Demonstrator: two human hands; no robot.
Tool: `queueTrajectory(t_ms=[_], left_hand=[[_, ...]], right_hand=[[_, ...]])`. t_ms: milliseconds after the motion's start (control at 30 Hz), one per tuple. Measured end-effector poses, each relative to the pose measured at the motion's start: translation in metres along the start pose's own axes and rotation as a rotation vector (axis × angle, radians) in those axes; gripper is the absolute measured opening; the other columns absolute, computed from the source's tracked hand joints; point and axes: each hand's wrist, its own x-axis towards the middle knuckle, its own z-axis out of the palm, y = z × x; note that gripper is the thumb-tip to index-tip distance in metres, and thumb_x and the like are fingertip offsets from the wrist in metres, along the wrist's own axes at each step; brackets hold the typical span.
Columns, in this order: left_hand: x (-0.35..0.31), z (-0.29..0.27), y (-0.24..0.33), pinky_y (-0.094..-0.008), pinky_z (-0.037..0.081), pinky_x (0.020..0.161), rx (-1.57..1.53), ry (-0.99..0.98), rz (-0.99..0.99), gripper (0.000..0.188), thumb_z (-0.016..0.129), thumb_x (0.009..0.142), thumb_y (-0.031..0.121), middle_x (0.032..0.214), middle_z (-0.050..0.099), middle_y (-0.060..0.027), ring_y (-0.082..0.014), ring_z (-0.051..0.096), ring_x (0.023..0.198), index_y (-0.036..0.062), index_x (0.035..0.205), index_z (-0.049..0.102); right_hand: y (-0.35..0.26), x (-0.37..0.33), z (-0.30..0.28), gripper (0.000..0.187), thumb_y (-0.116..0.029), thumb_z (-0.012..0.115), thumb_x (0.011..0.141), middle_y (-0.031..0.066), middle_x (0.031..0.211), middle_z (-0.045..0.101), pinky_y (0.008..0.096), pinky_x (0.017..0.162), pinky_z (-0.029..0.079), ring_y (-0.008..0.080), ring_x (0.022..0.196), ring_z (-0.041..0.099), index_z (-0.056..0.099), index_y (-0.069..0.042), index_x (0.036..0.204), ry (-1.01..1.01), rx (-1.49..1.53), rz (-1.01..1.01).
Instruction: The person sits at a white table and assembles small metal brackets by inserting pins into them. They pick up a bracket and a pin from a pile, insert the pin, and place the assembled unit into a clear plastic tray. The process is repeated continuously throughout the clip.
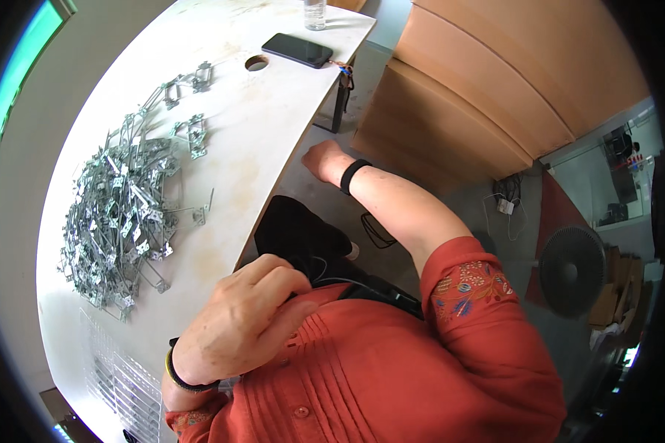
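My left hand [250,314] is raised in front of my chest by the table's near edge. Its fingers curl inward with the thumb alongside, and whatever lies inside the grip is hidden. Beyond the table's right edge, over the floor, my right hand [323,161] is held out at the end of a bent arm. It looks balled into a fist, with nothing visible sticking out of it. A tangled heap of small grey metal brackets with thin rods [122,214] covers the left part of the white table [233,166]. A few brackets [192,135] lie apart from the heap.
A black phone [297,50] lies near a round hole in the tabletop, with a clear bottle [315,15] behind it. Large cardboard boxes [443,118] stand to the right. A clear ribbed plastic tray [122,380] sits at lower left. A dark round fan [571,271] stands far right.
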Motion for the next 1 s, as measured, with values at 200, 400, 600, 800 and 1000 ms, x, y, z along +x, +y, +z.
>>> queueTrajectory(t_ms=[200, 400, 600, 800, 1000], left_hand=[[-0.045, -0.004, -0.021, -0.0388, 0.055, 0.071, -0.018, 0.182, -0.134, 0.012, 0.078, 0.092, 0.008, 0.094, 0.069, -0.0123, -0.0313, 0.07, 0.081, 0.0031, 0.099, 0.07], [-0.088, 0.001, -0.033, -0.0375, 0.054, 0.073, 0.02, 0.36, -0.195, 0.011, 0.078, 0.092, 0.008, 0.097, 0.07, -0.0126, -0.0285, 0.07, 0.082, 0.0024, 0.1, 0.071], [-0.144, 0.006, -0.045, -0.0369, 0.055, 0.072, 0.013, 0.523, -0.34, 0.01, 0.077, 0.095, 0.01, 0.092, 0.069, -0.0108, -0.0267, 0.07, 0.082, 0.0032, 0.1, 0.071], [-0.194, 0.032, -0.06, -0.0372, 0.054, 0.069, 0.053, 0.826, -0.598, 0.012, 0.075, 0.097, 0.013, 0.091, 0.069, -0.0116, -0.0275, 0.069, 0.08, 0.0023, 0.097, 0.069], [-0.212, 0.063, -0.083, -0.039, 0.054, 0.069, 0.236, 1.018, -0.751, 0.014, 0.075, 0.097, 0.012, 0.097, 0.068, -0.0134, -0.0295, 0.068, 0.08, 0.0022, 0.103, 0.068]], right_hand=[[-0.019, -0.008, -0.038, 0.02, -0.013, 0.075, 0.091, 0.0055, 0.116, 0.081, 0.0399, 0.077, 0.061, 0.0261, 0.11, 0.078, 0.084, -0.014, 0.109, -0.163, -0.18, -0.096], [-0.021, -0.051, -0.071, 0.011, -0.004, 0.066, 0.079, 0.0199, 0.092, 0.077, 0.0483, 0.071, 0.06, 0.0336, 0.088, 0.078, 0.076, -0.004, 0.084, 0.166, 0.086, -0.209], [-0.026, -0.101, -0.097, 0.011, -0.015, 0.067, 0.086, 0.0186, 0.089, 0.072, 0.0497, 0.075, 0.056, 0.0401, 0.089, 0.071, 0.07, -0.004, 0.088, 0.144, 0.343, -0.428], [-0.064, -0.135, -0.157, 0.01, -0.011, 0.073, 0.091, 0.0137, 0.085, 0.07, 0.0378, 0.073, 0.055, 0.0291, 0.078, 0.069, 0.07, -0.003, 0.096, 0.065, 0.714, -0.516], [-0.11, -0.107, -0.163, 0.004, -0.005, 0.073, 0.1, -0.0021, 0.09, 0.07, 0.0245, 0.078, 0.052, 0.0051, 0.086, 0.063, 0.07, -0.003, 0.102, 0.005, 1.243, -0.496]])
